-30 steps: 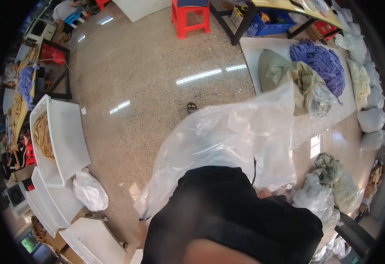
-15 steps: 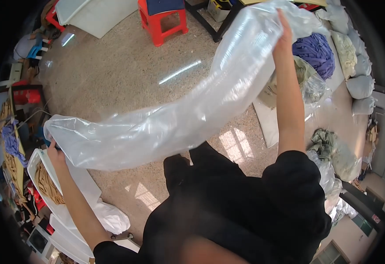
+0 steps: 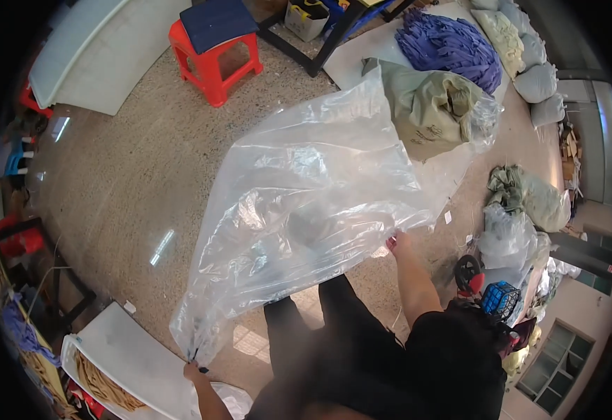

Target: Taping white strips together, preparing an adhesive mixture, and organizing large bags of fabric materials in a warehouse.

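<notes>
A large clear plastic bag (image 3: 299, 182) hangs spread out in front of my legs, wrinkled and billowing over the floor. At its lower left corner, my left hand (image 3: 193, 372) is closed on the gathered plastic. My right hand (image 3: 399, 243) pinches the near edge of the bag on the right, close to my body. Between the two hands the plastic sags in loose folds, and its far part reaches toward a greenish sack (image 3: 425, 112).
Ahead stands a red stool (image 3: 215, 80) with a dark blue cushion (image 3: 218, 24), beside a white tub (image 3: 103, 56). Purple cloth (image 3: 449, 45) lies heaped at far right. A white bin (image 3: 127, 343) holding brown cloth strips (image 3: 103, 385) is at lower left. Stuffed bags (image 3: 505, 231) line the right.
My right hand has come down from the upper right toward my body. The left hand has moved lower and inward. The bag has gone from a long, narrow stretch to a wide spread.
</notes>
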